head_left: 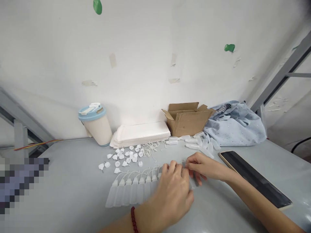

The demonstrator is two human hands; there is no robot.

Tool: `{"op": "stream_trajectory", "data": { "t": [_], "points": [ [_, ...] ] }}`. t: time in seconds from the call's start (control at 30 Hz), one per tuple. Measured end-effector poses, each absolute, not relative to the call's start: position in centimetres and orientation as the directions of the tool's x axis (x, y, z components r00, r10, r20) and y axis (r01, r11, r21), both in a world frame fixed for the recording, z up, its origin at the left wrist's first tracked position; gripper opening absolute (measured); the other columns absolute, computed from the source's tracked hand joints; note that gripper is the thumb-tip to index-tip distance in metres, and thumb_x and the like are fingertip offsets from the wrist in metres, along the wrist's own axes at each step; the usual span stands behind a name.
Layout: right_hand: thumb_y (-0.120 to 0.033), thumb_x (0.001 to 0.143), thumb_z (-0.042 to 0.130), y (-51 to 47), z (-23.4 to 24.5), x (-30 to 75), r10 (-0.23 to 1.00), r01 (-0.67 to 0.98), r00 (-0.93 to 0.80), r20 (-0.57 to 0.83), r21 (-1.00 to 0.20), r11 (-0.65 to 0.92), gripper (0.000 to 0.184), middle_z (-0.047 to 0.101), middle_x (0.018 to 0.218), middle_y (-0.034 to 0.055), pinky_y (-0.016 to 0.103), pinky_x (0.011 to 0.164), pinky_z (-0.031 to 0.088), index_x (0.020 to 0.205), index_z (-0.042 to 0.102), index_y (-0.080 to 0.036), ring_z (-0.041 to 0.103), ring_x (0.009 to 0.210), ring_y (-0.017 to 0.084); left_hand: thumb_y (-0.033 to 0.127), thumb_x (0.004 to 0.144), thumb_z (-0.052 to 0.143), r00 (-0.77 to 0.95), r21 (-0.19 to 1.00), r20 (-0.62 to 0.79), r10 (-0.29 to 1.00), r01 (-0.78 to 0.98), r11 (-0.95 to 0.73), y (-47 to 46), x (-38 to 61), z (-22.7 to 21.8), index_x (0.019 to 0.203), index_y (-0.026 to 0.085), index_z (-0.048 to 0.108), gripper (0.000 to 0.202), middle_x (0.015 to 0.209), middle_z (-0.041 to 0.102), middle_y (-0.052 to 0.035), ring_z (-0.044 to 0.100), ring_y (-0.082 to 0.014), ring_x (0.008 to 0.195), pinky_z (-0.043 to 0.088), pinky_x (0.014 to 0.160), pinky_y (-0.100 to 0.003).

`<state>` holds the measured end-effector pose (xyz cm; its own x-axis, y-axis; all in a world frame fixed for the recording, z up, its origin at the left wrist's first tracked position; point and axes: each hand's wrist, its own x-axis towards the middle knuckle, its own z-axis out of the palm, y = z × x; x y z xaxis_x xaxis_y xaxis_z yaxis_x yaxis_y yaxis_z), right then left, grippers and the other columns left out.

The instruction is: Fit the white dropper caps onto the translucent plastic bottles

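Observation:
A row of small translucent squeeze bottles (131,192) lies side by side on the grey table, with pale cords (132,173) looping from their necks. My left hand (171,192), a red bead bracelet at its wrist, rests over the right part of this row with its fingers curled down. It hides the bottles beneath it. Just beyond, my right hand (200,165) has thumb and forefinger pinched together at the row's right end. What lies between those fingers is too small and covered to make out. Part of a translucent bottle shows under the right hand.
White needle-tipped caps (121,155) and loose cords (152,149) lie behind the row. More bottles (194,142) lie scattered by an open cardboard box (189,121). Around them are white envelopes (143,131), a lidded cup (97,126), blue cloth (233,129) and a phone (255,178).

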<state>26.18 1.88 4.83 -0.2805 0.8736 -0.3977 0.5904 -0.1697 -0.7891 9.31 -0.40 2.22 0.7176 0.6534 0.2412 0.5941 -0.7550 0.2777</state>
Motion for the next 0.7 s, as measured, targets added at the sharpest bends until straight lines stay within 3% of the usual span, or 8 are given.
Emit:
{"op": "stream_trajectory", "data": {
  "t": [0.27, 0.37, 0.47, 0.6, 0.7],
  "points": [
    [-0.025, 0.077, 0.044, 2.3, 4.0, 26.8, 0.881, 0.589, -0.269, -0.39, -0.79, -0.17, 0.022, 0.058, 0.055, -0.0015, 0.017, 0.038, 0.031, 0.058, 0.051, -0.015, 0.052, 0.036, 0.007, 0.035, 0.079, 0.056, 0.726, 0.298, 0.214, 0.654, 0.589, -0.751, 0.8, 8.7, 4.0, 0.095, 0.015, 0.056, 0.025, 0.096, 0.06, -0.0095, 0.05, -0.0277, 0.094, 0.045, 0.078, -0.043],
    [-0.026, 0.078, 0.043, 2.5, 4.3, 27.1, 0.923, 0.608, -0.213, -0.319, -0.783, -0.13, 0.022, 0.06, 0.06, -0.0005, 0.02, 0.039, 0.033, 0.064, 0.055, -0.015, 0.048, 0.034, 0.007, 0.029, 0.085, 0.046, 0.684, 0.278, 0.217, 0.697, 0.641, -0.715, 3.0, 6.6, 6.4, 0.099, 0.014, 0.06, 0.024, 0.099, 0.063, -0.0111, 0.051, -0.0282, 0.098, 0.044, 0.082, -0.045],
    [-0.027, 0.08, 0.041, 3.0, 4.2, 27.5, 0.992, 0.69, -0.084, -0.097, -0.723, -0.012, 0.023, 0.06, 0.062, 0.0008, 0.023, 0.046, 0.039, 0.066, 0.055, -0.016, 0.05, 0.042, 0.01, 0.015, 0.084, 0.04, 0.637, 0.281, 0.191, 0.747, 0.694, -0.663, 5.7, 3.9, 8.2, 0.101, 0.014, 0.062, 0.028, 0.098, 0.066, -0.011, 0.054, -0.0264, 0.098, 0.045, 0.081, -0.04],
    [-0.024, 0.082, 0.041, 3.9, 2.8, 28.6, 0.944, 0.884, -0.032, 0.328, -0.431, 0.18, 0.018, 0.064, 0.08, 0.0074, 0.032, 0.064, 0.045, 0.081, 0.059, -0.018, 0.059, 0.073, 0.02, 0.012, 0.077, 0.043, 0.595, 0.314, 0.145, 0.791, 0.73, -0.607, 8.4, 1.4, 7.9, 0.082, 0.018, 0.067, 0.025, 0.083, 0.068, -0.009, 0.059, -0.025, 0.085, 0.045, 0.071, -0.035],
    [-0.019, 0.084, 0.04, 4.5, 1.6, 29.4, 0.9, 0.933, -0.121, 0.418, -0.263, 0.247, 0.021, 0.063, 0.094, 0.0117, 0.039, 0.075, 0.046, 0.089, 0.06, -0.017, 0.058, 0.091, 0.026, 0.011, 0.072, 0.046, 0.592, 0.304, 0.141, 0.793, 0.737, -0.604, 9.2, 0.9, 6.3, 0.074, 0.018, 0.067, 0.022, 0.074, 0.067, -0.0089, 0.058, -0.026, 0.084, 0.045, 0.068, -0.033]
  ]
}}
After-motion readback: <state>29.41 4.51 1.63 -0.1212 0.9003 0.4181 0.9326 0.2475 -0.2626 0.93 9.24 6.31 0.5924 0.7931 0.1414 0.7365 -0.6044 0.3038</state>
